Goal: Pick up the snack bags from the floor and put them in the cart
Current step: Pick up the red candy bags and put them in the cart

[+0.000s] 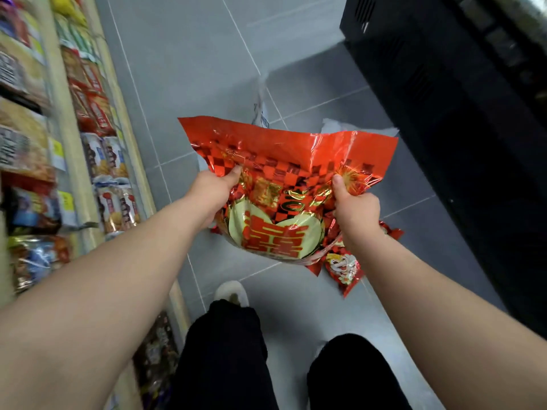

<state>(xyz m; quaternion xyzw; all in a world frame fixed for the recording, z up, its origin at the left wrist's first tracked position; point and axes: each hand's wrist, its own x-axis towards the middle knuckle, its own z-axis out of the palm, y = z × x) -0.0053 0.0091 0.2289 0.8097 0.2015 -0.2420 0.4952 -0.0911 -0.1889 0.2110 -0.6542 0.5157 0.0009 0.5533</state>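
Observation:
A large shiny red snack bag (284, 179) with a gold checker pattern and a pale heart is held up above the grey tile floor. My left hand (211, 190) grips its left side, thumb on top. My right hand (355, 208) pinches its right side. Under it, a smaller red snack bag (344, 269) with a cartoon print lies on the floor. Pale plastic bags (262, 105) show behind the red bag's top edge. No cart is in view.
Shelves (68, 137) full of packaged snacks run along the left. A black cabinet (461, 119) fills the right side. My legs in black trousers (225, 356) and a pale shoe (232, 292) are below. Grey floor tiles (189, 54) stretch ahead.

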